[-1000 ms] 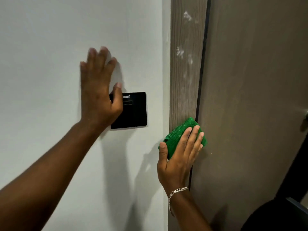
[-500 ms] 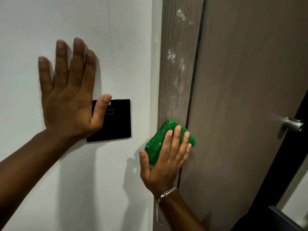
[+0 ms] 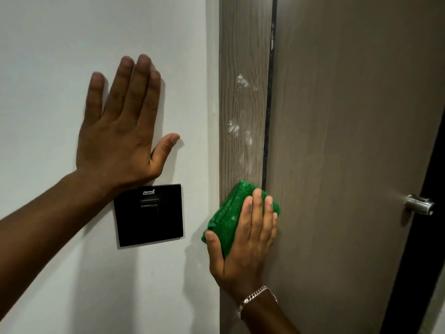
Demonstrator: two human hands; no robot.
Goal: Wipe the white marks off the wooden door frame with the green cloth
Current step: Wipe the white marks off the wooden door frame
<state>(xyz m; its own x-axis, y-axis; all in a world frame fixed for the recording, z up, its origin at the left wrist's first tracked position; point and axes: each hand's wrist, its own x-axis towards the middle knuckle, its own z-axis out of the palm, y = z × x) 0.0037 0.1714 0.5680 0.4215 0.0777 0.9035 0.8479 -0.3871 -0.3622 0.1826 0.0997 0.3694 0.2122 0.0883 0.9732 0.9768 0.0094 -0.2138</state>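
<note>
2 hands | left hand (image 3: 120, 136) open, flat on wall (image 3: 48, 56) just above 1 black switch plate (image 3: 149, 215) | right hand (image 3: 245, 239) pressing 1 folded green cloth (image 3: 228, 210), fingers extended, against wooden door frame (image 3: 243, 44) | 2 clear clusters of white marks (image 3: 237, 127) above cloth, fainter smears between | 1 metal door handle (image 3: 419, 204)

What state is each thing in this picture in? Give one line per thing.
Left hand: open, flat on the wall.
Right hand: pressing the cloth to the frame.
Cloth: folded, below the marks.
Frame: marked with white.
Marks: not yet wiped.
Switch: uncovered, below the left hand.
Door: position unclear.
</note>
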